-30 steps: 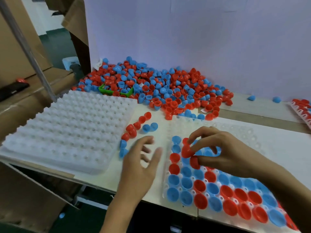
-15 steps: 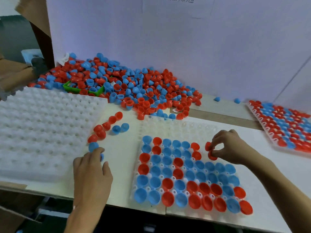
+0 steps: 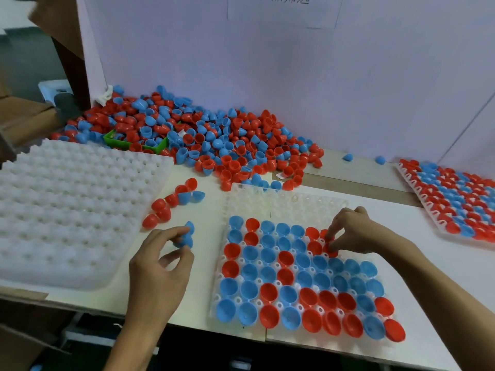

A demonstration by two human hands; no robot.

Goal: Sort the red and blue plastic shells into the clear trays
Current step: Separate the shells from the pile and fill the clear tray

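A clear tray [image 3: 289, 204] lies in front of me, its near rows filled with red and blue shells. My right hand [image 3: 356, 231] pinches a red shell [image 3: 330, 250] over a cell at the tray's upper right. My left hand [image 3: 158, 266] holds a blue shell [image 3: 186, 241] between thumb and fingers, just left of the tray, with a second blue shell [image 3: 189, 226] touching it. A short row of loose red and blue shells [image 3: 174, 202] lies on the table above my left hand. A large heap of mixed shells [image 3: 203, 140] is piled against the back wall.
A stack of empty white trays [image 3: 69, 210] fills the left side. A filled tray [image 3: 460, 196] sits at the far right. A green bin [image 3: 136, 141] is half buried in the heap. Two stray blue shells [image 3: 348, 157] lie near the wall.
My left hand has picked a blue shell from the table left of the tray. My right hand has lowered its red shell onto the tray's upper right cells.
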